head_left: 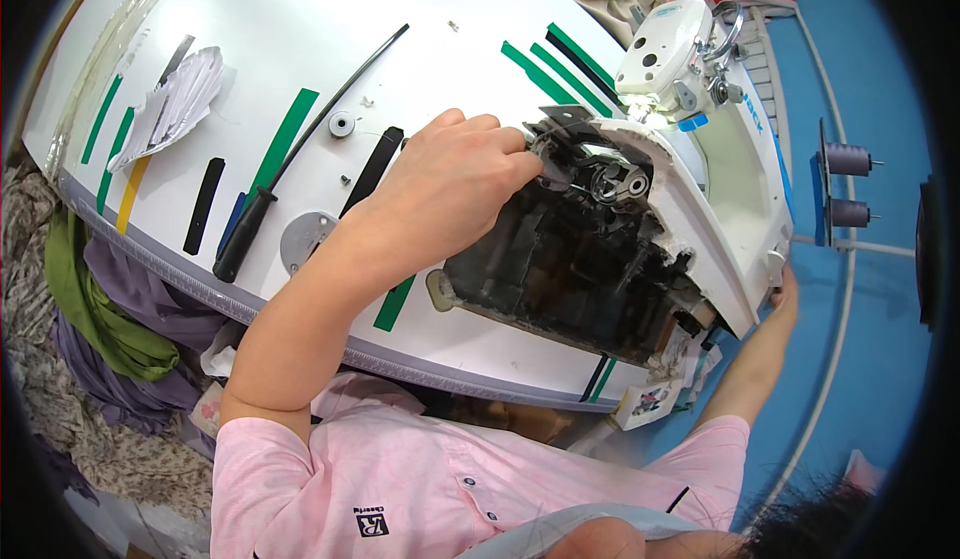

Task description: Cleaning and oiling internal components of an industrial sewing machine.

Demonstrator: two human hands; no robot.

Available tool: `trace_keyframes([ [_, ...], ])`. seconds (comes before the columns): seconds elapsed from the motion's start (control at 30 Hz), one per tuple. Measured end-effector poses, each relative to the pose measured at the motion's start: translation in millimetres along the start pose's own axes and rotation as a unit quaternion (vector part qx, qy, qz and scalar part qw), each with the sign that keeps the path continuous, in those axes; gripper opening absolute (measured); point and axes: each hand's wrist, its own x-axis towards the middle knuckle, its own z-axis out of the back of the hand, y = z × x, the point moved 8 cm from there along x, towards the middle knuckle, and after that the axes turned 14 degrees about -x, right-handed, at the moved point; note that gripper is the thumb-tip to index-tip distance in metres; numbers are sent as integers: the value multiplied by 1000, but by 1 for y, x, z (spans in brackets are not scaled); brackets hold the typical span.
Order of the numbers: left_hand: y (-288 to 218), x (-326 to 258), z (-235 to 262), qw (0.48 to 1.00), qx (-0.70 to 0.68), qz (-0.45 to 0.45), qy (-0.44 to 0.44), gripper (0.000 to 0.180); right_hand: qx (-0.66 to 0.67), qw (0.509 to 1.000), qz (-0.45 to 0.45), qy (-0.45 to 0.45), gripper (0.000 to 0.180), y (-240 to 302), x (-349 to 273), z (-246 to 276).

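Note:
A white sewing machine (700,209) is tipped back on its table. Its underside with the round metal hook (622,184) shows beside the dark, oily opening (560,269) in the tabletop. My left hand (465,179) reaches across to the hook area, its fingers closed in a pinch at the edge of the mechanism. Whatever lies between those fingertips is hidden. At the machine's right end, my right hand (783,289) touches the white body, its fingers mostly out of sight behind it. Left of my left forearm lie a long screwdriver (246,234) and a round metal plate (305,241).
The white tabletop (400,79) carries green and black tape strips, a small bobbin (342,124), a screw (345,179) and folded paper (180,104). A ruler strip (200,294) runs along the near edge. Purple thread spools (848,160) stand at right; fabric (130,309) is heaped at left.

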Motion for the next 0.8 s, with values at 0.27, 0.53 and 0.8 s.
trace_keyframes([
  [0.27, 2, -9, 6, 1000, -12, -3, 1, 13, 23, 999, -22, 5, 52, -16, -2, 13],
  [0.53, 0, -7, 1, 1000, 24, -7, 17, 9, 28, 960, 117, -253, 45, -10, -150, 25],
  [0.8, -39, -48, 22, 980, 183, -35, 66, 6, -394, 693, 477, -372, 32, -41, -453, -84],
])
